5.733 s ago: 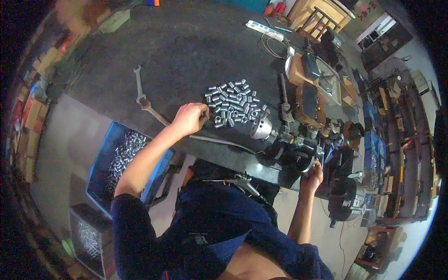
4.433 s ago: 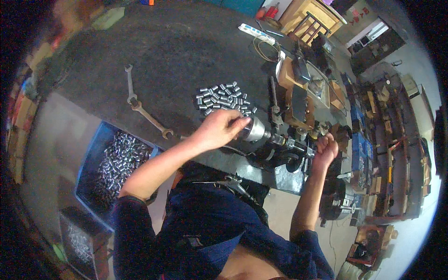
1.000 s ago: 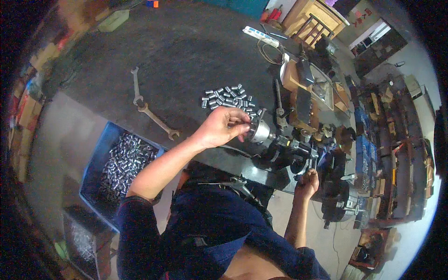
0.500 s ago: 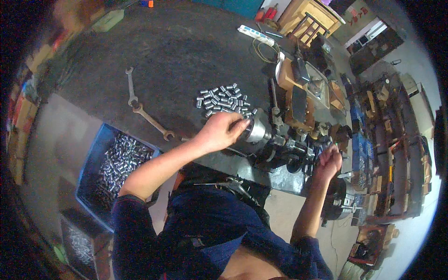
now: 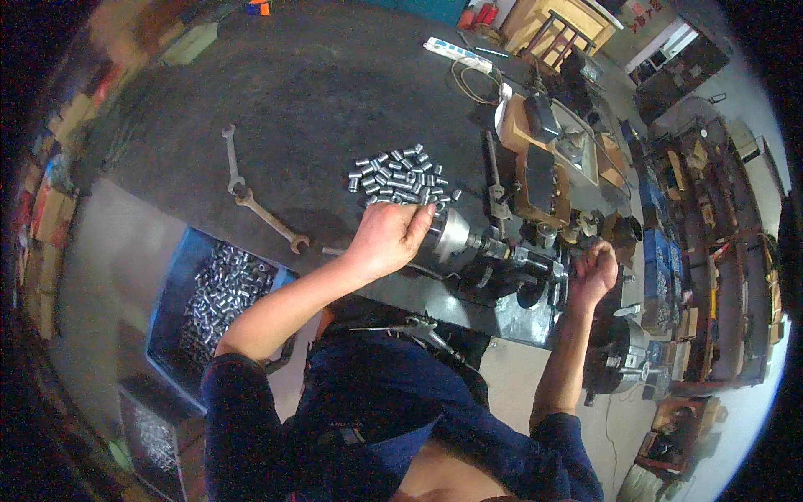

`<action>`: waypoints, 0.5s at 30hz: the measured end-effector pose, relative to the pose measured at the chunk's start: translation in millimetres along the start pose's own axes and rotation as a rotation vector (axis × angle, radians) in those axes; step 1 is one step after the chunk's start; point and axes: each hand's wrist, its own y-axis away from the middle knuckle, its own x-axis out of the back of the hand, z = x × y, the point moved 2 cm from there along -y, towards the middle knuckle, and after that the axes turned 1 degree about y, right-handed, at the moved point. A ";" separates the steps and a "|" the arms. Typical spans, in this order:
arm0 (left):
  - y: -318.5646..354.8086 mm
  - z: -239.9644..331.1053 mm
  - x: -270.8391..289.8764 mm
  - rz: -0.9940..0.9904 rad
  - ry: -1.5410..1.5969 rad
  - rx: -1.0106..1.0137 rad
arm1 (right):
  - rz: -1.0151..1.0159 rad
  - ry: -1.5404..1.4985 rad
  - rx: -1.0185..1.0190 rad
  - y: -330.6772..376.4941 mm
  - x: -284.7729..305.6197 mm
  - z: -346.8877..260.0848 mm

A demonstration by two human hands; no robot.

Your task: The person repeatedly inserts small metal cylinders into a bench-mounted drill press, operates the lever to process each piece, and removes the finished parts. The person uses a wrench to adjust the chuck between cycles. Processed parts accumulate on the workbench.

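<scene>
My left hand (image 5: 389, 237) is closed at the silver chuck (image 5: 449, 233) of a small bench machine (image 5: 510, 259), its fingers curled around something small that I cannot make out. Just beyond the hand lies a pile of several short metal cylinders (image 5: 400, 177) on the dark workbench (image 5: 301, 100). My right hand (image 5: 590, 269) grips a handle on the machine's right end.
Two wrenches (image 5: 251, 201) lie on the bench to the left. A blue crate (image 5: 219, 289) of metal parts stands on the floor at the left, below the bench edge. Wooden boxes (image 5: 535, 159) and a white power strip (image 5: 456, 52) sit at the back. Shelves (image 5: 711, 209) line the right.
My left hand has stayed at the chuck. My right hand rose from lower down up to the machine's handle.
</scene>
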 end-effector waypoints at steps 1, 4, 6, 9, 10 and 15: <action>0.1 -0.4 -1.1 -0.001 0.000 -0.007 | -0.104 -0.010 0.043 -10.4 6.7 10.0; 1.4 -0.7 -3.3 0.008 -0.005 -0.024 | -0.017 0.277 0.028 -27.1 12.4 37.3; -0.5 -0.8 -6.5 0.009 -0.001 -0.040 | -0.108 0.608 0.273 -53.4 52.8 87.4; -1.9 1.9 -5.1 0.004 -0.021 -0.077 | -0.289 0.474 0.319 -37.2 71.1 114.0; -4.1 6.6 -4.0 0.017 0.000 -0.100 | -0.139 0.468 0.242 -19.3 75.1 118.7; -1.9 0.0 -7.8 0.058 -0.067 -0.158 | 0.097 -0.136 -0.320 52.3 75.2 91.7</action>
